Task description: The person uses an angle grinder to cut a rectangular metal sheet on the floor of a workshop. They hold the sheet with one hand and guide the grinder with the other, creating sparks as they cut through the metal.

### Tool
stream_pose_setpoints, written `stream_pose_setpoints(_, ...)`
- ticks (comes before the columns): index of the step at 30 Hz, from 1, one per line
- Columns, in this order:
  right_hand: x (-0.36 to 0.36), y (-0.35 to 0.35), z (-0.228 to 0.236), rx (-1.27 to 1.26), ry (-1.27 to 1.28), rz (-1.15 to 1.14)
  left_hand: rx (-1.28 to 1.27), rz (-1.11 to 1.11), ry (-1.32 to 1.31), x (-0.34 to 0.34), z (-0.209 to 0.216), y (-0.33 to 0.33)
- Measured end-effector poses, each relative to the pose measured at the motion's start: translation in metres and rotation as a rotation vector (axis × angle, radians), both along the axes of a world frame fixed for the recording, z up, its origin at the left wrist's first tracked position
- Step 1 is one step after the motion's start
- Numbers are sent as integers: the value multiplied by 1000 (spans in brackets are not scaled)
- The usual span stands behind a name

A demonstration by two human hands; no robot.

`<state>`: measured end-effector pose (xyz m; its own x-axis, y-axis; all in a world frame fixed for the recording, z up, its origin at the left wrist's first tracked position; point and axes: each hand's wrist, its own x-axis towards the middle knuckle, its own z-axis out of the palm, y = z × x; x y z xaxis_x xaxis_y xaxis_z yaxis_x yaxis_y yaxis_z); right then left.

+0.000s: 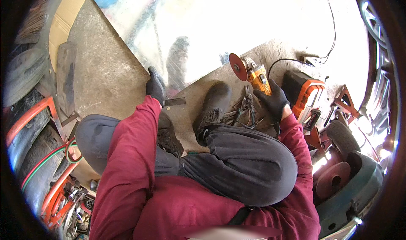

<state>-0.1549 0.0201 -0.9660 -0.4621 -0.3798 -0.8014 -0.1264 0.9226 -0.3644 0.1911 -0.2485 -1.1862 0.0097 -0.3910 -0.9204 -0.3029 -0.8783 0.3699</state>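
My right hand [272, 100], in a dark glove, is closed round the yellow-orange body of an angle grinder [259, 78]. The grinder's red disc [238, 67] is tilted, standing apart from the near edge of a large painted sheet [139, 35]. My left hand [155, 87], also gloved, grips that sheet by its edge close to the near corner; its fingers are partly hidden. Beside this hand a small flat dark strip [175, 101] lies at the corner.
Several pliers-like tools [244, 110] lie by my right boot [213, 102]. An orange-and-black toolbox [301, 92] stands to the right, near a black cable [334, 33]. Tyres [25, 73], an orange metal frame [31, 115] and red and green hoses [42, 164] fill the left side.
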Motion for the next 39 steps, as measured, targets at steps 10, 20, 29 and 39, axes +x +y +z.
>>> stream_pose_setpoints(10,4,9,-14,-2,28,38,-41,-49,-29,-10,19,-5)
stream_pose_setpoints(20,2,5,-20,40,5,56,-67,17,-28,-22,38,-3)
stream_pose_setpoints(29,0,3,-24,64,-5,94,-53,3,-16,-19,35,-5)
stream_pose_setpoints(39,-3,2,-24,68,-80,70,-52,20,26,-15,30,-5)
